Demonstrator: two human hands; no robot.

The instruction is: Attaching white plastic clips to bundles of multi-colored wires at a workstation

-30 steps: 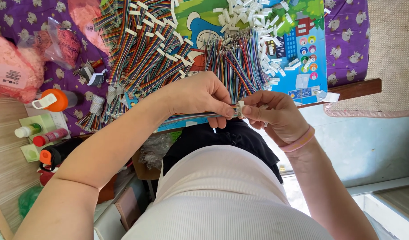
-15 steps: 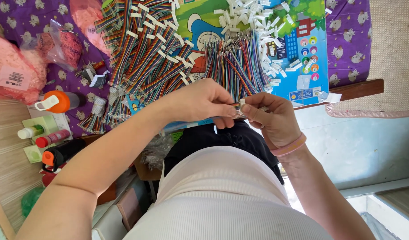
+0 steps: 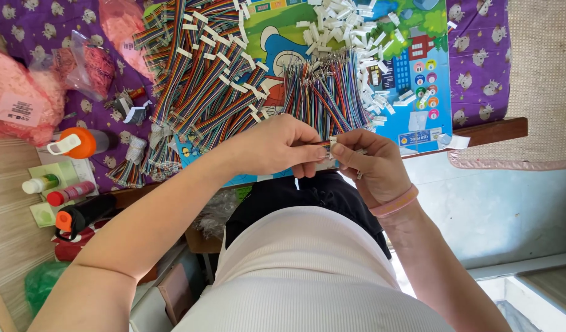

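Table (image 3: pixel 479 130), connector (image 3: pixel 332 142) half-hidden btwn fingers (image 3: pixel 350 154)

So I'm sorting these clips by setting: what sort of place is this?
Probably a home work table used for piecework. Bundles of coloured wires and a heap of white plastic plugs lie on a cartoon mat over a purple printed cloth, with household bottles beside it.

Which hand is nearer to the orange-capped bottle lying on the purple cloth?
Left. The left hand is between the orange-capped bottle and the right hand, though the bottle lies well off to its side. The right hand is farther still, beyond the left.
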